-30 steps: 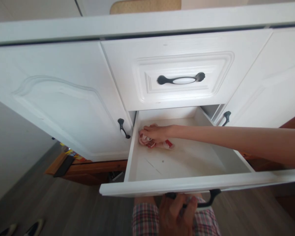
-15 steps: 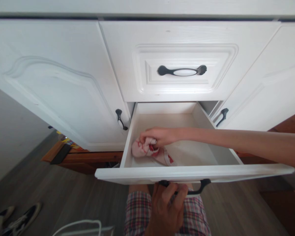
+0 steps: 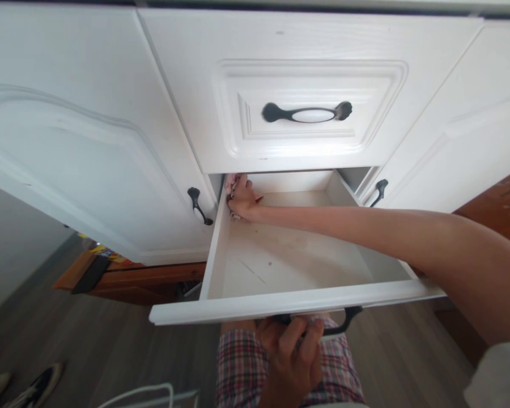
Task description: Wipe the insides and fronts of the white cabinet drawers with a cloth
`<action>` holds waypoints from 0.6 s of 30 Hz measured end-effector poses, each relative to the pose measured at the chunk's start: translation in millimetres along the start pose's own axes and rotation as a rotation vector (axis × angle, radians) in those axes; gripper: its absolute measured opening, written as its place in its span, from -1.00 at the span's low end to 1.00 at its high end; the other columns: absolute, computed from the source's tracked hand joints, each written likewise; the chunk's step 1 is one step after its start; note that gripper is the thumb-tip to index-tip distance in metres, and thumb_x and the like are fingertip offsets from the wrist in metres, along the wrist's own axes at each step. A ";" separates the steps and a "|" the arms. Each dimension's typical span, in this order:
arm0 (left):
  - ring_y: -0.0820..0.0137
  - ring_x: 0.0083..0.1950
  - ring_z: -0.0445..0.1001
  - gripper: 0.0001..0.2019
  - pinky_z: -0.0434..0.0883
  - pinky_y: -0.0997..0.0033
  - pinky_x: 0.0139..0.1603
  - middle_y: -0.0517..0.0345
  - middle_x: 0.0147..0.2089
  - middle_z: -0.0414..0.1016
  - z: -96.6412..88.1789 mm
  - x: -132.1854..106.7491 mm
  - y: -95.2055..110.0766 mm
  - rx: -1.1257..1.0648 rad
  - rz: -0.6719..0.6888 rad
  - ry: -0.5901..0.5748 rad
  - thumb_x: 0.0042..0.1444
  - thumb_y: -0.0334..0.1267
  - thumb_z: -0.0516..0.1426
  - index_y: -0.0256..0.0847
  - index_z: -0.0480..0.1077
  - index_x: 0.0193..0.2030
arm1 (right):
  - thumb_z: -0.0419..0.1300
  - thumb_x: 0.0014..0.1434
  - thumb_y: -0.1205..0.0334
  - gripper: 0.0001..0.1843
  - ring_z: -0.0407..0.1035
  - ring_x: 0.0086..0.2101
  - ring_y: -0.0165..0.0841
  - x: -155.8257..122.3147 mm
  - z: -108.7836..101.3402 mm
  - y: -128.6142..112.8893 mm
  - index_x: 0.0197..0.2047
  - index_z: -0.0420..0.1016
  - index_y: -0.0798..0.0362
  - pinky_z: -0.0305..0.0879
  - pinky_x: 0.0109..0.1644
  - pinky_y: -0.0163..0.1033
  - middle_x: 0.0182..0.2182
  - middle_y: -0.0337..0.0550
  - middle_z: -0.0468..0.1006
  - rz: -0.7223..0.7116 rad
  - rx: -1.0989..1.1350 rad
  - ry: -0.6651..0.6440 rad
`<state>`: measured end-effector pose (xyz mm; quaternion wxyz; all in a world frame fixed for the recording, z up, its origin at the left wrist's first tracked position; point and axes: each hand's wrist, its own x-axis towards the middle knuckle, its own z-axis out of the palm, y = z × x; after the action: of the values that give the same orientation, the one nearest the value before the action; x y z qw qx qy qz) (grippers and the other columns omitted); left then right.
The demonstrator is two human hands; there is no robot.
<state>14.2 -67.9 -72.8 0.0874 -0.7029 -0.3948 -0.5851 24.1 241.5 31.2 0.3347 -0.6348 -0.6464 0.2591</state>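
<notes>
A white drawer [image 3: 280,303] is pulled out of a white cabinet. My right hand [image 3: 241,199] reaches to its far left back corner, closed on a pink and red cloth [image 3: 230,182] pressed against the drawer's side wall; most of the cloth is hidden by the hand. Below the drawer front, my left hand [image 3: 291,354] curls its fingers round the black drawer handle [image 3: 344,322].
Above is a closed drawer with a black and white handle [image 3: 306,113]. White cabinet doors [image 3: 80,153] flank both sides, each with a small handle. The floor is grey wood. Shoes [image 3: 38,385] lie at bottom left, beside a white wire frame [image 3: 144,392].
My right hand moved the cloth from the drawer's front left to its far left back corner. My left hand stays on the handle.
</notes>
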 end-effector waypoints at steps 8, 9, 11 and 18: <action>0.34 -0.10 0.47 -0.76 0.36 0.18 0.27 0.13 -0.13 0.48 3.2 3.8 4.4 -0.065 -0.053 0.030 0.38 -0.50 0.11 -0.13 0.53 -0.01 | 0.22 -0.08 0.62 -0.39 0.48 -0.08 -0.32 -31.0 -21.6 -6.0 -0.02 0.24 -0.09 0.47 -0.15 -0.29 -0.01 -0.24 0.54 0.120 0.471 -0.189; 0.36 -0.10 0.46 -0.78 0.34 0.20 0.28 0.13 -0.13 0.47 3.6 5.6 4.1 -0.077 -0.044 0.037 0.38 -0.51 0.11 -0.15 0.53 -0.03 | 0.21 -0.16 0.63 -0.35 0.46 -0.14 -0.33 -42.4 -25.0 -5.8 -0.03 0.26 -0.09 0.41 -0.23 -0.32 -0.06 -0.29 0.55 0.147 0.471 -0.242; 0.39 -0.12 0.45 -0.76 0.31 0.25 0.30 0.14 -0.11 0.44 4.8 8.4 1.9 -0.103 -0.016 0.061 0.38 -0.54 0.09 -0.17 0.52 -0.07 | 0.19 -0.27 0.63 -0.31 0.42 -0.24 -0.36 -68.7 -31.4 -6.1 -0.04 0.30 -0.09 0.30 -0.32 -0.36 -0.15 -0.34 0.54 0.205 0.453 -0.347; 0.36 -0.16 0.44 -0.70 0.42 0.24 0.20 0.15 -0.16 0.45 8.7 2.7 -7.7 -0.080 0.018 0.080 0.42 -0.52 0.03 -0.09 0.54 -0.01 | 0.12 -0.21 0.56 -0.51 0.37 -0.30 -0.44 -141.1 -64.0 -4.2 -0.16 0.42 0.04 0.27 -0.28 -0.40 -0.33 -0.36 0.49 0.003 0.507 -0.966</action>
<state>15.7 -56.4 -75.6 0.0804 -0.6855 -0.3608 -0.6273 65.9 95.2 60.9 0.1419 -0.3438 -0.6430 0.6694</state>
